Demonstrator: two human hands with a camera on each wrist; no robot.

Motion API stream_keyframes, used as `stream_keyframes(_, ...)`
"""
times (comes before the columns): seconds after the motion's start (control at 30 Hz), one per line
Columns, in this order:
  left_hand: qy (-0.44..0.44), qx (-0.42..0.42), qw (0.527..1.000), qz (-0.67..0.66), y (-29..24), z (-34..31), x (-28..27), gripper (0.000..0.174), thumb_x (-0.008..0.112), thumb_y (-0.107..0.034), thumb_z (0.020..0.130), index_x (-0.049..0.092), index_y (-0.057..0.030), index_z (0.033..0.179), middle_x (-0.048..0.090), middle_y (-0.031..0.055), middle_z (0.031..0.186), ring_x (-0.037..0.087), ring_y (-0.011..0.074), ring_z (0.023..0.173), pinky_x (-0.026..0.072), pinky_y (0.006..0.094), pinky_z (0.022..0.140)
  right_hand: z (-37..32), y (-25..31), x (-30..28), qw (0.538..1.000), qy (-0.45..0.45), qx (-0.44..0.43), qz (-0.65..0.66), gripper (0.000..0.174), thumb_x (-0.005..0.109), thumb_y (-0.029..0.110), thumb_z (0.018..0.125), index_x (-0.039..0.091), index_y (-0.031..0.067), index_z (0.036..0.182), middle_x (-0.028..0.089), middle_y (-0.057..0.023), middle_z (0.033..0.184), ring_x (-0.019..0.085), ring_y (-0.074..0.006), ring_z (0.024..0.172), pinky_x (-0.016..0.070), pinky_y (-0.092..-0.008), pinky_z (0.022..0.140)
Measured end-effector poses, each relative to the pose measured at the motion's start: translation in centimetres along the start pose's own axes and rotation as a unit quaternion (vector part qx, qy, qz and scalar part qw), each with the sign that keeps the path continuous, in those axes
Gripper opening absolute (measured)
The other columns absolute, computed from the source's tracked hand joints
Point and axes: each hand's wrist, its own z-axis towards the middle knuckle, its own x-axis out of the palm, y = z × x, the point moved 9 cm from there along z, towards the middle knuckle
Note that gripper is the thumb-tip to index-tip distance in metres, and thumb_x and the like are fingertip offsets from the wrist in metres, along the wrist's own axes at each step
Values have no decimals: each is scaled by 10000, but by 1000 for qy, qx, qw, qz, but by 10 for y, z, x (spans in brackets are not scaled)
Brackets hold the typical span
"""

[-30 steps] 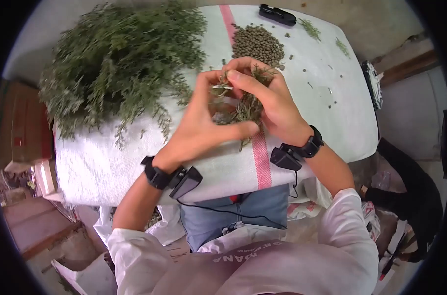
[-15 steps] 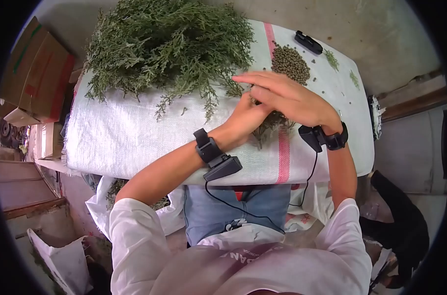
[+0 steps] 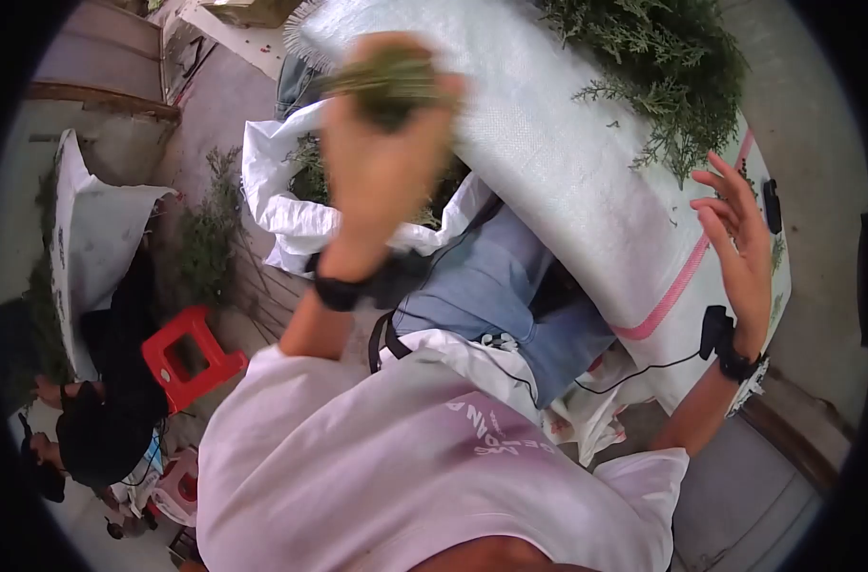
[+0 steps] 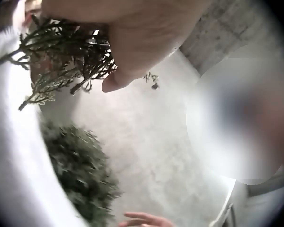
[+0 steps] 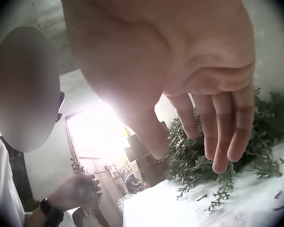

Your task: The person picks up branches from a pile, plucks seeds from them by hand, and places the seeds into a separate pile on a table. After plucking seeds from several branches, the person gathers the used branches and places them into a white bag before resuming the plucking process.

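My left hand (image 3: 386,181), blurred by motion, grips a bunch of green conifer-like sprigs (image 3: 388,88). In the head view it is over the mouth of a white woven bag (image 3: 262,186) with more greenery inside. Cut stems of the sprigs (image 4: 47,61) stick out past the fingers in the left wrist view. My right hand (image 3: 744,253) hovers at the right side of the white-covered work surface (image 3: 548,133), holding nothing, its fingers loosely bent. In the right wrist view its fingers overlap the large heap of leafy branches (image 5: 189,161).
The branch heap (image 3: 658,76) lies at the far side of the surface. A black object (image 3: 772,205) lies near the right edge. At left are a red stool (image 3: 181,348), loose branches (image 3: 210,234) on the floor and another person in dark clothes (image 3: 119,410).
The hands were together over the surface; they have parted. My left hand has swung left with the sprigs to the white bag, and the right hand stays over the surface. The head view has turned left.
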Motion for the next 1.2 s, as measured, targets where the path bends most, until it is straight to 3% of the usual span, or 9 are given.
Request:
stream_keyframes(0.17,21,-1,906,422,64,-9,-111,465,760,-281,835,566,-62,1196,676,109,908,647,271,870,454,449,926,13,41,54,994,85,-55,-40,440,604,51,903,549,64,1339,650,-77,1201,627,-147,956,487,-283,872)
stream_keyframes(0.23,189,-15,729,658,137,-63,-131,525,722,-453,838,598,-111,1217,654,147,1127,636,320,1021,355,543,1026,5,67,109,985,144,-88,-20,435,631,92,891,563,60,1319,665,-86,1161,642,-166,920,505,-299,835)
stream_keyframes(0.3,391,-351,571,631,183,-113,-153,493,713,-495,811,652,-144,1151,668,135,1114,624,329,1064,287,609,1016,-2,88,169,969,213,-123,-2,470,659,149,880,552,68,1331,665,-99,1139,656,-219,914,516,-326,823)
stream_keyframes(0.43,347,-340,621,616,162,-125,-172,481,718,-502,802,679,-119,1091,678,151,1031,612,321,1058,332,593,961,14,71,272,974,194,-117,19,506,666,220,887,522,34,1336,632,-175,1152,651,-342,934,524,-403,824)
stream_keyframes(0.53,49,-142,801,579,108,-87,-208,506,749,-478,775,665,-94,1093,650,148,1080,583,303,1058,375,551,914,35,51,296,942,-63,-202,-260,488,622,256,918,514,-25,1301,622,-241,1135,639,-393,914,516,-469,812)
stream_keyframes(0.57,49,-143,802,578,107,-83,-207,506,749,-478,775,665,-94,1093,650,148,1080,583,303,1058,375,551,914,46,31,301,936,-108,-173,-288,481,605,266,925,515,-43,1282,612,-277,1114,629,-406,916,504,-483,828)
stream_keyframes(0.63,-176,-40,643,744,57,-66,-225,468,804,-341,726,646,-86,1085,584,114,1132,541,306,1048,384,515,892,77,-19,319,949,-78,-74,-298,467,580,297,933,540,-52,1242,605,-315,1102,611,-422,965,475,-491,890)
stream_keyframes(0.77,-53,-169,747,641,120,-64,-255,426,813,-233,705,640,-76,1061,524,100,1225,500,308,1111,398,490,885,124,-108,330,972,12,57,-227,396,551,321,938,637,-25,1111,618,-300,1134,595,-420,1056,439,-474,981)
stream_keyframes(1.2,193,-134,842,486,142,-116,-189,252,707,-40,729,674,-31,979,663,140,928,639,340,891,505,413,798,146,-169,314,917,-127,-65,-372,416,545,176,889,553,20,1274,542,-270,1312,568,-432,1137,422,-481,1027)
